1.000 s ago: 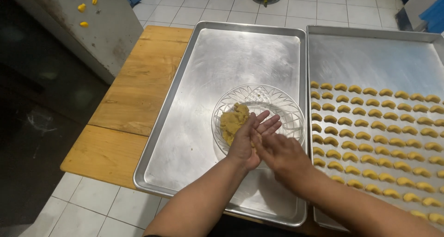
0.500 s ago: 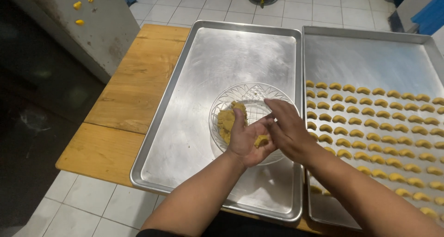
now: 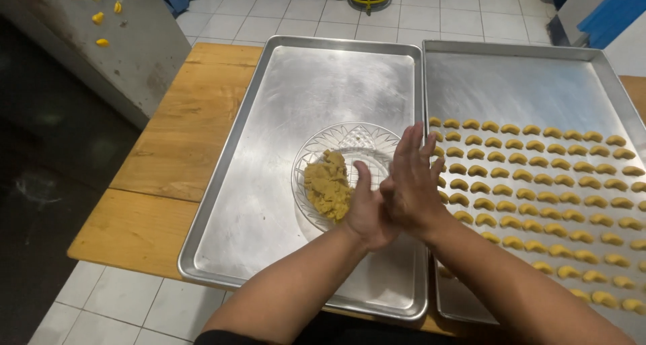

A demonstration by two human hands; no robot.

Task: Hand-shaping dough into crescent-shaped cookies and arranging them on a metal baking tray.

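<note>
Yellow dough pressed between two palms above a glass bowl

Yellow dough (image 3: 328, 185) lies heaped against the left inner wall of our clear cut-glass bowl (image 3: 350, 138), just to the left of our joined hands and lower than them. Whatever piece we are working is hidden between the palms; we cannot tell its shape or which way its long axis runs. Our left hand (image 3: 369, 214) sits underneath, palm up, thumb raised toward the bowl, and it is the nearer of the two to the heap, its thumb side all but over the bowl's near rim. Our right hand (image 3: 410, 180) lies flat across it, fingers stretched straight and pointing away from us, slightly spread, so neither hand is curled into a fist; both are simply pressed flat together, palm on palm.

We see the bowl standing in the middle of the left steel tray (image 3: 269, 183), which is otherwise bare metal. Beside it, edges touching or very nearly so, the right steel tray (image 3: 531, 82) carries rows of small curved yellow pieces (image 3: 538, 183) filling its near half, with its far half unfilled. The closest of those rows lies just right of our right wrist, so that hand is the nearer one to the shaped pieces. Both trays rest on a wooden table (image 3: 161, 136) over a pale tiled floor (image 3: 121, 304). At upper left a grey surface (image 3: 128, 42) holds a few small yellow bits.
</note>
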